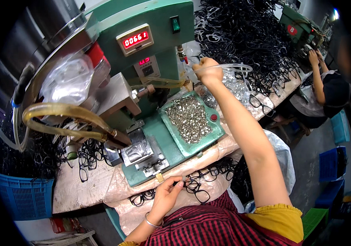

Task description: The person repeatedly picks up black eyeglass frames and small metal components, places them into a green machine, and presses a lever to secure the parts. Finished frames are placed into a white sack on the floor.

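Note:
My left hand (168, 198) is low in front of the green machine (155, 30), thumb and fingers pinched together. A small greyish bit shows at the fingertips, too small to name. Black eyeglass frames (200, 194) lie right beside it on the brown paper sheet (122, 205). My right arm stretches far forward, and my right hand (209, 70) is curled closed beside the machine's side. A clear tube (237, 67) loops out next to it; whatever the fingers hold is hidden. Between the hands, a green tray (217, 133) holds many small metal pieces (187, 119).
A metal fixture (138, 151) sits on the machine's base, below a thick yellowed hose (61, 108). Black eyeglass frames are heaped (245, 37) at the back right. A blue basket (24, 197) stands at left. Another person (331, 88) works at a second machine (296, 26).

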{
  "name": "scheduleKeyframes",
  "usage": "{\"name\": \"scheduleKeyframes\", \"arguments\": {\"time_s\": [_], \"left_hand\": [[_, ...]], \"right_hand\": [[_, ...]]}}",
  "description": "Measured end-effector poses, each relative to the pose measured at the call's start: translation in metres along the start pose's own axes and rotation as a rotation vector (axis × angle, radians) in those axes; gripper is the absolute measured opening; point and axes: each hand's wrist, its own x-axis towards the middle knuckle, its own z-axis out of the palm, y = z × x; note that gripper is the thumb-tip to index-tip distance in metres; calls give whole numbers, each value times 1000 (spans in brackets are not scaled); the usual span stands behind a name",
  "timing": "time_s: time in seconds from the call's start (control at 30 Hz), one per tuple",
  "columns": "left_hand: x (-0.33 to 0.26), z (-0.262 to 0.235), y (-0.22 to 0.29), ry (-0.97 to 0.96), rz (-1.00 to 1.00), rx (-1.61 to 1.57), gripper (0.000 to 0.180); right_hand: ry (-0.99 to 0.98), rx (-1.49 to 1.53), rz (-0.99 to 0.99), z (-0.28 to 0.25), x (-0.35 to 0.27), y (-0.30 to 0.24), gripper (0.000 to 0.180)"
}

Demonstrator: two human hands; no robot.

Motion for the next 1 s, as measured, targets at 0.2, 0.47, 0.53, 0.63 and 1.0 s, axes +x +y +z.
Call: {"name": "scheduleKeyframes", "arguments": {"time_s": [0.2, 0.47, 0.53, 0.63, 1.0], "left_hand": [[-25, -16, 6, -19, 28, 46, 21], [-77, -132, 0, 658, 219, 340, 14], [-72, -156, 13, 794, 383, 7, 15], [-62, -202, 3, 1006, 509, 138, 15], [26, -276, 44, 487, 753, 1700, 26]], "right_hand": [[-234, 277, 80, 40, 36, 33, 42], [6, 461, -262, -25, -93, 42, 17], [52, 569, -314, -34, -135, 61, 15], [118, 99, -390, -43, -208, 80, 17], [248, -114, -607, 11, -201, 39, 12]]}}
